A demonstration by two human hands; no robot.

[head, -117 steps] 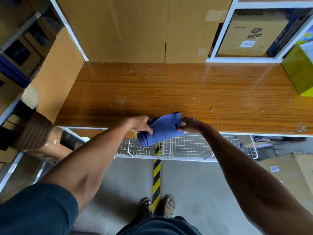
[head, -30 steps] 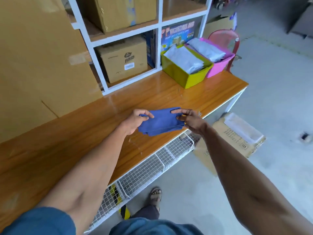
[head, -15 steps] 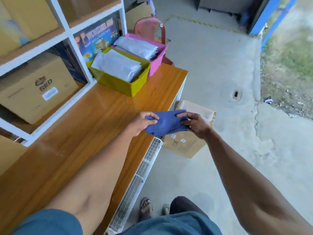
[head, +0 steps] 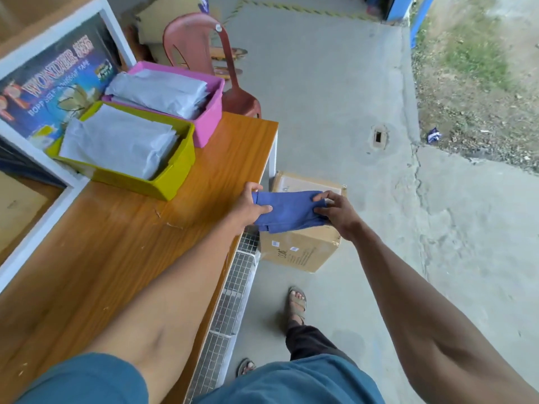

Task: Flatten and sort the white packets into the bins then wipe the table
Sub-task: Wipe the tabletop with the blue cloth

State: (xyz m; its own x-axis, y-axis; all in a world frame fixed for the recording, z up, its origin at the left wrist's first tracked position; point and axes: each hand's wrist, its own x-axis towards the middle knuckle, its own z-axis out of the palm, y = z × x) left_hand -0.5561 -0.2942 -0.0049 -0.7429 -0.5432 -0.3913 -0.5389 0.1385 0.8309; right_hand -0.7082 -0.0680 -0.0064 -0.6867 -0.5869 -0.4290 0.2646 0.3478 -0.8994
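Observation:
A folded blue cloth (head: 288, 212) hangs in the air just past the front right corner of the wooden table (head: 122, 243). My left hand (head: 249, 207) pinches its left end and my right hand (head: 335, 214) pinches its right end. On the table's far end stand a yellow-green bin (head: 172, 179) and a pink bin (head: 210, 118), each filled with flattened white packets (head: 119, 141).
A cardboard box (head: 303, 249) sits on the concrete floor below the cloth. A red plastic chair (head: 221, 65) stands behind the table end. White shelving (head: 38, 158) with boxes lines the table's back. A wire mesh rack (head: 230, 301) runs under the front edge.
I have walked and turned right along the table with the cloth held between both hands. The cloth is now past the table's front edge, above the cardboard box.

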